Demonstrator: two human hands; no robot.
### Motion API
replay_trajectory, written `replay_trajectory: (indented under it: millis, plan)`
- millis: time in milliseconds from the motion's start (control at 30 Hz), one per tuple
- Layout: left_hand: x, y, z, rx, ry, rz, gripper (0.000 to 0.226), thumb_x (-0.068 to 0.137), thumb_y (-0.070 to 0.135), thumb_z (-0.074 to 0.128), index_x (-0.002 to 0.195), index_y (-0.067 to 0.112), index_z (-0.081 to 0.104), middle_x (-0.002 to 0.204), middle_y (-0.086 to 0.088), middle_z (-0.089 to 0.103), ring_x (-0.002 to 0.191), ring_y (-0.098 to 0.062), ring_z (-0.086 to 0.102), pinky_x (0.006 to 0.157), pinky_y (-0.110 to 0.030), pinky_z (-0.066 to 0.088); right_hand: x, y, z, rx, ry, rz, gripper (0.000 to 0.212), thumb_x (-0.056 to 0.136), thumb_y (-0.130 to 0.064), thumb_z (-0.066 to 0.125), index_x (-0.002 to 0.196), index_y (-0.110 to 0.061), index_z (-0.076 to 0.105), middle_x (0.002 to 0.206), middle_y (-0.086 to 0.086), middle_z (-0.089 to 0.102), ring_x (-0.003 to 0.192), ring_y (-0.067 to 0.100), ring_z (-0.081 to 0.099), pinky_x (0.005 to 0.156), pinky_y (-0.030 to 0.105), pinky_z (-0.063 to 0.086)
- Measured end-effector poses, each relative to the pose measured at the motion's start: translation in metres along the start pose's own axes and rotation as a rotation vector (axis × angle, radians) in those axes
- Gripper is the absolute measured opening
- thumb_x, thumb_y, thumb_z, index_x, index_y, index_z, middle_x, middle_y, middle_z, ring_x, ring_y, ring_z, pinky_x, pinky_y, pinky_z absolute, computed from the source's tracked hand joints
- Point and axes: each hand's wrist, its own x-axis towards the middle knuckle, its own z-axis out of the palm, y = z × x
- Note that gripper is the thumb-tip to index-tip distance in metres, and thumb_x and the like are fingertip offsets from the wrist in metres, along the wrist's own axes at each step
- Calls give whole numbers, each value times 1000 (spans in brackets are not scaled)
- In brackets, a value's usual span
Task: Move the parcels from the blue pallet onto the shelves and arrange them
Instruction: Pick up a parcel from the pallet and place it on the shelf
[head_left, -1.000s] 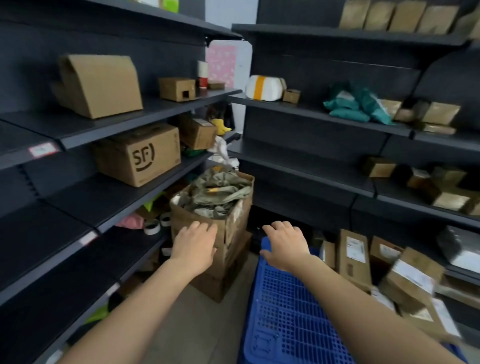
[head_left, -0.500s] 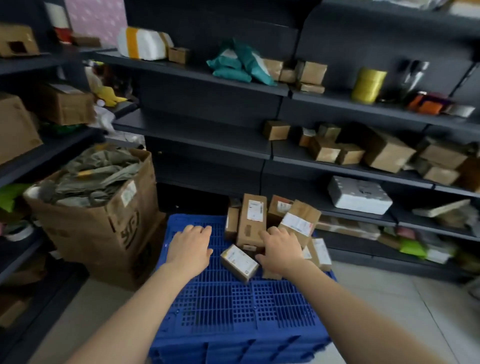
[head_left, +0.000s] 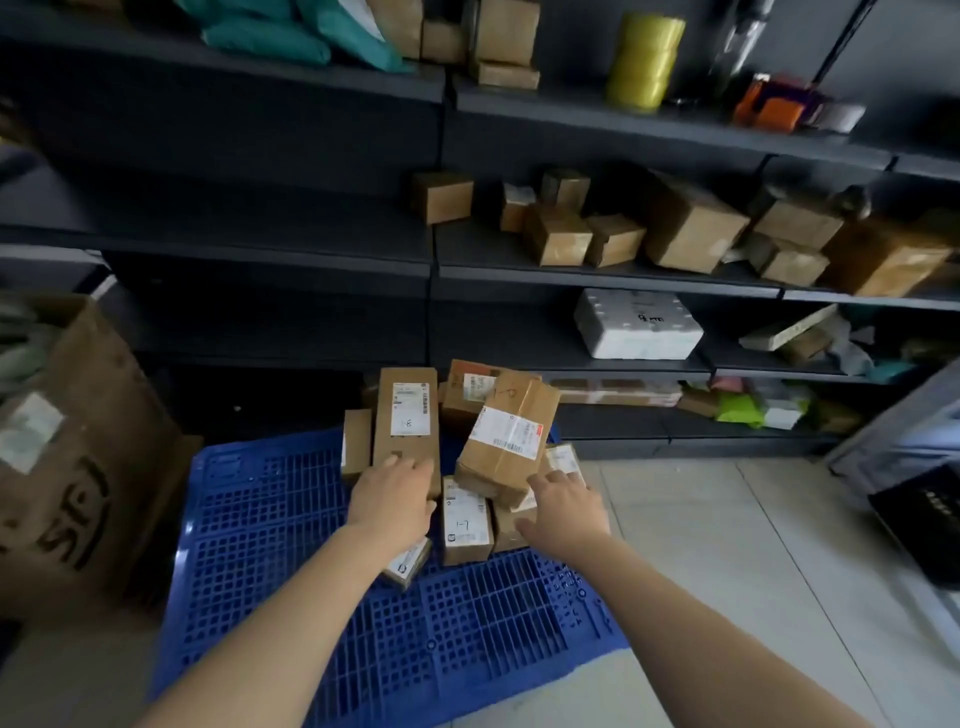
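Observation:
A blue plastic pallet (head_left: 291, 519) lies on the floor with several brown cardboard parcels piled at its far side. A tall narrow parcel (head_left: 406, 415) stands upright; my left hand (head_left: 392, 496) rests at its lower end, fingers spread, holding nothing. A larger tilted parcel (head_left: 511, 431) with a white label leans on the pile; my right hand (head_left: 566, 512) hovers by its lower right corner, fingers apart. A small flat parcel (head_left: 466, 525) lies between the hands. Dark shelves (head_left: 597, 273) rise behind the pallet.
A big open carton (head_left: 78, 452) stuffed with grey bags stands at the left. The shelves carry brown boxes (head_left: 691, 228), a white foam box (head_left: 636, 325), teal bags (head_left: 270, 39) and a yellow roll (head_left: 644, 54). A dark crate (head_left: 919, 514) sits at the right.
The view has swung right and down from the left shelves to the pallet. Both hands have reached forward to the parcel pile.

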Motion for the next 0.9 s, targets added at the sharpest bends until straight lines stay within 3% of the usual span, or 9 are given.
replay_trajectory:
  millis: [167, 467, 600, 733, 900]
  plan:
    - [65, 9, 21, -21, -80, 29, 50, 97, 35, 48, 142, 16, 38, 135, -4, 52, 125, -23, 46, 99, -38, 43, 51, 21, 21, 72, -65, 70, 49, 93, -44, 49, 135, -21, 43, 133, 6, 50, 124, 26, 43, 100, 39, 41]
    - [166, 31, 81, -231, -156, -100, 55, 94, 39, 53, 141, 15, 37, 132, -5, 52, 120, -23, 49, 94, -37, 46, 140, 49, 73, 260, -125, 136, 43, 93, -40, 49, 125, -11, 47, 123, 9, 55, 117, 28, 47, 95, 41, 42]
    - [192, 36, 112, -362, -218, -235, 58, 92, 40, 56, 140, 14, 35, 130, -5, 51, 115, -23, 53, 88, -36, 47, 166, 54, 99, 524, -102, 216, 54, 94, -45, 49, 136, -13, 35, 125, 10, 57, 116, 31, 51, 94, 43, 45]
    - [199, 36, 130, -572, -261, -322, 52, 93, 33, 58, 138, 17, 38, 132, -2, 54, 117, -22, 55, 91, -34, 47, 173, 53, 116, 796, -76, 249, 47, 96, -41, 51, 133, -16, 37, 126, 5, 59, 114, 28, 57, 90, 42, 48]
    - [186, 37, 125, -736, -186, -393, 49, 92, 28, 62, 136, 23, 43, 132, 3, 56, 117, -17, 55, 91, -31, 47, 169, 50, 118, 1017, 3, 261, 38, 97, -27, 53, 133, -20, 41, 103, -11, 54, 104, 21, 59, 83, 35, 49]
